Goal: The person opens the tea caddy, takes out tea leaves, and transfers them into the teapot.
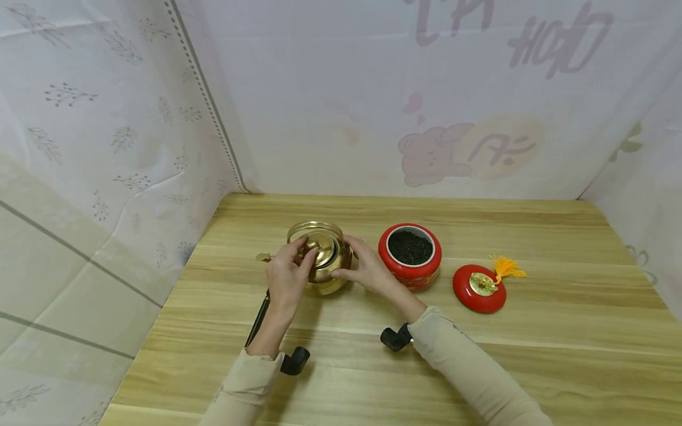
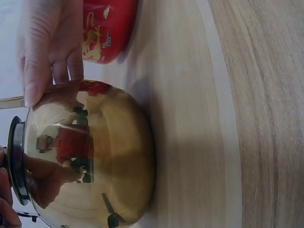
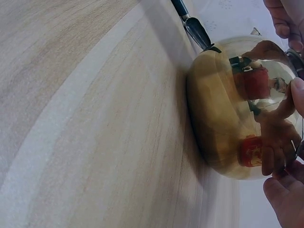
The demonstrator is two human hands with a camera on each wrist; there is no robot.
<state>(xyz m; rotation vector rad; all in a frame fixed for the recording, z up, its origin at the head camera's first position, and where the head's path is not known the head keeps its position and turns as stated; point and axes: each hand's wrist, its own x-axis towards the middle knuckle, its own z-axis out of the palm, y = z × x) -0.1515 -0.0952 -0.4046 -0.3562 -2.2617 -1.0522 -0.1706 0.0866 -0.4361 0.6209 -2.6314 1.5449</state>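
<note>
A shiny gold teapot [image 1: 330, 285] with a hoop handle [image 1: 314, 224] stands on the wooden table, its spout [image 1: 263, 257] pointing left. My left hand [image 1: 285, 278] pinches the knob of the teapot's lid [image 1: 325, 253] between thumb and fingers. The lid sits over the pot's mouth, and a dark ring shows along its right edge. Gripping the pot's right side is my right hand [image 1: 367, 269], thumb in front and fingers behind. In the left wrist view, the right thumb presses near the top of the pot's body [image 2: 109, 142].
Right of the teapot stands a red jar [image 1: 410, 273] filled with dark tea leaves [image 1: 410, 245]. Its red lid [image 1: 487, 303], with a yellow tassel [image 1: 508, 267], lies farther right. A black scoop [image 3: 197, 32] lies left of the pot, partly hidden by my left forearm in the head view.
</note>
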